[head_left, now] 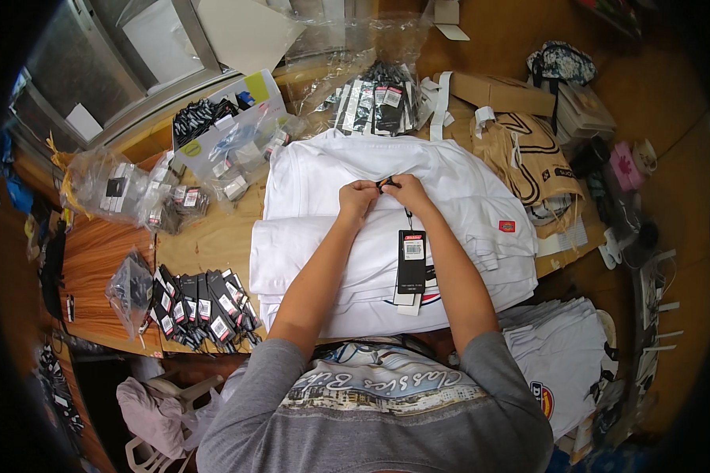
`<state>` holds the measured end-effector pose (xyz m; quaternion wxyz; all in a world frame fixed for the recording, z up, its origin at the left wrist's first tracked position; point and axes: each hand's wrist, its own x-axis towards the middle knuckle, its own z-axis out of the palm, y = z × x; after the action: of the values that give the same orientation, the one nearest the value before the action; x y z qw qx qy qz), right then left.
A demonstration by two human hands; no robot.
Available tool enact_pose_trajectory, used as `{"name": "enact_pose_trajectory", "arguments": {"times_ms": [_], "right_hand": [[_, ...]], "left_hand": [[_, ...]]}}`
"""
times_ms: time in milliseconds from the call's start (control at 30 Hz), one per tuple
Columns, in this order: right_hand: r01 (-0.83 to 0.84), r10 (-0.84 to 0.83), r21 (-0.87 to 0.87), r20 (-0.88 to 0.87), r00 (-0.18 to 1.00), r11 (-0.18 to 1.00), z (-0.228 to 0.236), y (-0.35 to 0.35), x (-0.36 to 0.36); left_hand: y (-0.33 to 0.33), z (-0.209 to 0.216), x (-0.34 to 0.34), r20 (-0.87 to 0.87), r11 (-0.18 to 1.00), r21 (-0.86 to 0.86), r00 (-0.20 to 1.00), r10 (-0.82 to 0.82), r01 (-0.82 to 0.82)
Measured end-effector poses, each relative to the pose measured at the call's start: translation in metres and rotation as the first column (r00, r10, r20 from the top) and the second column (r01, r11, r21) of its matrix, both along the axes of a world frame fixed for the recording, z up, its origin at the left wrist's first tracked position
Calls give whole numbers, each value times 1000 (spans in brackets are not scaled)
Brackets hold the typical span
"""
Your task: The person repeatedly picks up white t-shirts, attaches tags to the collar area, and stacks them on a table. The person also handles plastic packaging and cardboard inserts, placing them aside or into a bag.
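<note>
A stack of white T-shirts (308, 252) lies in front of me, and both hands work at the collar of the top one. My left hand (358, 199) is closed in a pinch at the left end of a small black neck label (385, 184). Close beside it, my right hand (409, 194) pinches the label's other side, where a black cord comes down. From that cord a black hang tag (411, 264) with a white sticker dangles over the shirt, between my forearms. The fingertips hide the exact spot where cord and label meet.
Several black hang tags (205, 309) are spread at the left. Behind them are plastic bags (122, 189) and a box of black cords (272, 98). More tags (375, 102) lie beyond the shirts. A brown bag (528, 158) stands right; folded white shirts (556, 363) sit lower right.
</note>
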<state>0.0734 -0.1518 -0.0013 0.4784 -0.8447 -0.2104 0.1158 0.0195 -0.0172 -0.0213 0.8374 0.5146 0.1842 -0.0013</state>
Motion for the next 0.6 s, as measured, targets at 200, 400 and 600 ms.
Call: {"name": "enact_pose_trajectory", "arguments": {"times_ms": [200,400,600], "right_hand": [[52,-6,-152,289,957,987,3,2,-9],[-32,38,-81,71,997,996,4,-1,-7],[-18,53,197,-175,983,980,-3,-6,-2]], "left_hand": [[-20,10,-2,58,957,175,972,227,-233],[-11,6,2,-20,986,92,990,139,-136],[-7,4,0,90,994,-71,992,91,-84]]}}
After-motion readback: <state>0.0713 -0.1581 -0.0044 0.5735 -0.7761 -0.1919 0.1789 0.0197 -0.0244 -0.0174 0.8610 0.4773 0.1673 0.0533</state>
